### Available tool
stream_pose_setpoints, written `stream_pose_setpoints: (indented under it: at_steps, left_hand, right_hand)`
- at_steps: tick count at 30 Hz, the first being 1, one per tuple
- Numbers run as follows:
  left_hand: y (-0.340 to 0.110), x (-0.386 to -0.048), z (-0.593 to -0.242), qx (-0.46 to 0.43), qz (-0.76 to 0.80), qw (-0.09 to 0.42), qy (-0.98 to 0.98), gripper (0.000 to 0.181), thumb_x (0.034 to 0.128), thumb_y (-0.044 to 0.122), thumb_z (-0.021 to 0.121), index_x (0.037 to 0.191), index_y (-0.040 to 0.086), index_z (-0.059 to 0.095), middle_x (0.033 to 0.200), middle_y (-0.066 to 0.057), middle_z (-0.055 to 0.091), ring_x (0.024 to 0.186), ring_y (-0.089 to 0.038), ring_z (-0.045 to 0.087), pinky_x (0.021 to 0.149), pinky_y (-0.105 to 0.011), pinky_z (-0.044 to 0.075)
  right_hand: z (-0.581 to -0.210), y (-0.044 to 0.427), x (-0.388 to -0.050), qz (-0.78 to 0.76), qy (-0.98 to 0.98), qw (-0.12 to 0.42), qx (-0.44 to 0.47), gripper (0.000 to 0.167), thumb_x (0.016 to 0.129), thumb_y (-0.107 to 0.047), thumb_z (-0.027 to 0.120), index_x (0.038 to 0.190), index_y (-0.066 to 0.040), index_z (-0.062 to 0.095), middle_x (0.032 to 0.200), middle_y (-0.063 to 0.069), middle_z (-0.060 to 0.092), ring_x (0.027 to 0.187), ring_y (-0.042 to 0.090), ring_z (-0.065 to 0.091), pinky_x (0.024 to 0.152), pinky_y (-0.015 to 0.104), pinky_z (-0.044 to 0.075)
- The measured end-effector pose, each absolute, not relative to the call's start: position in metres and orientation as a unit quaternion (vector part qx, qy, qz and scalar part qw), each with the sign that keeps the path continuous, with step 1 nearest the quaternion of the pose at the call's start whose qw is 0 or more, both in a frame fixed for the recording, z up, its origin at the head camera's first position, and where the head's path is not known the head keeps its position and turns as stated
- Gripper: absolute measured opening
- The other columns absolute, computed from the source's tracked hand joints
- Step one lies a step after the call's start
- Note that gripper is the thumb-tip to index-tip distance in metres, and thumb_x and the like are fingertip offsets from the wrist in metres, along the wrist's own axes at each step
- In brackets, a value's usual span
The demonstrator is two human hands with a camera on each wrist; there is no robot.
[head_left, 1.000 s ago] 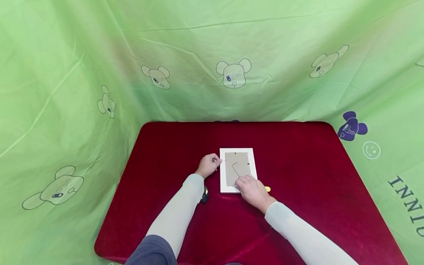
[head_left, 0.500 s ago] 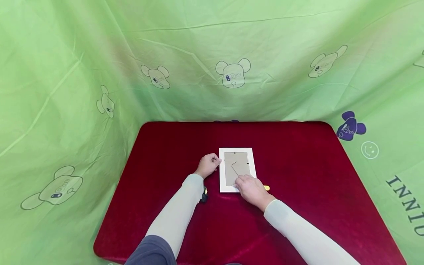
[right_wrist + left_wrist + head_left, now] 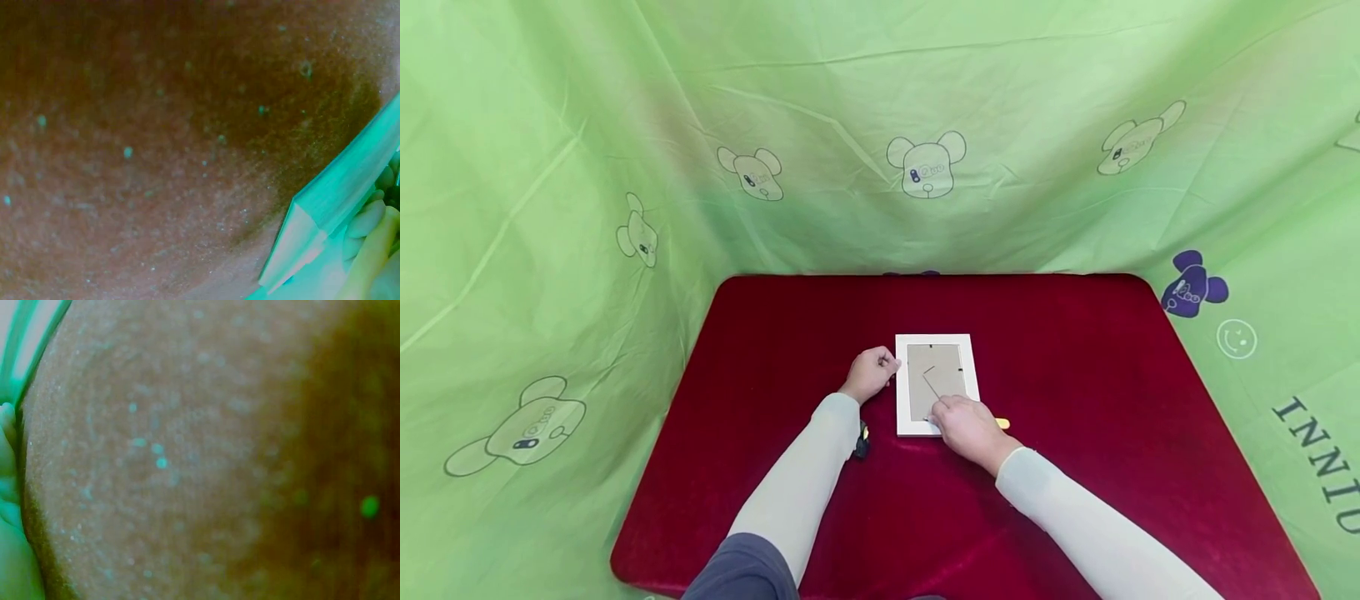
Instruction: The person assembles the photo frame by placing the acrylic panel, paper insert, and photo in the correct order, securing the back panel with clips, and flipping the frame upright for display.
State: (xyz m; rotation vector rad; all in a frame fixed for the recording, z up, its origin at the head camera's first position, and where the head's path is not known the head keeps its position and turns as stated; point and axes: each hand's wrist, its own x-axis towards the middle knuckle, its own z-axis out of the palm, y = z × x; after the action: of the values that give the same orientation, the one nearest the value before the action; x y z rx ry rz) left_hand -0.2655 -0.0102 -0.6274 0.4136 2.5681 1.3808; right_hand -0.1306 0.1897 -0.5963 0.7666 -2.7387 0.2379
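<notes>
While left hand [image 3: 870,374], finger hold unclear, touches white rectangular picture frame [image 3: 903,400] midway between red velvet bench's [image 3: 1075,358] side edges, right hand [image 3: 970,427] clamps fingers on slim yellow handle [image 3: 1003,423]; probably working frame's near end; next calls for careful leverage.

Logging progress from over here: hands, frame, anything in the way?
Left hand at white frame, left edge. Right hand gripping yellow handle. Frame flat, back side up. Lower right corner hidden under right hand.
</notes>
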Motion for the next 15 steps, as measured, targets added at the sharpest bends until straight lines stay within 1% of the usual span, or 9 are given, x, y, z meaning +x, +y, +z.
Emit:
stream_pose_setpoints:
  at_steps: [9,15]
  left_hand:
    - [-0.0103,-0.2663,-0.6261,0.140,0.457,0.102,0.873,0.023,0.0945,0.026,0.065,0.076,0.013,0.060,0.061,0.001,0.059,0.056,-0.013,0.060,0.058,-0.029,0.046]
    - [-0.0085,-0.2651,-0.6257,0.139,0.457,0.098,0.873,0.023,0.0944,0.026,0.066,0.076,0.014,0.060,0.061,0.001,0.059,0.056,-0.013,0.060,0.057,-0.029,0.046]
  right_hand:
    - [-0.5937,0.1874,-0.1315,0.079,-0.951,0.141,0.264,0.020,0.089,-0.015,0.069,0.074,-0.012,0.055,0.069,-0.002,0.054,0.069,0.019,0.060,0.066,0.035,0.050]
    - [-0.5955,0.1877,-0.1334,0.068,-0.952,0.142,0.262,0.020,0.090,-0.016,0.067,0.074,-0.012,0.056,0.067,-0.002,0.053,0.067,0.018,0.060,0.063,0.033,0.051]
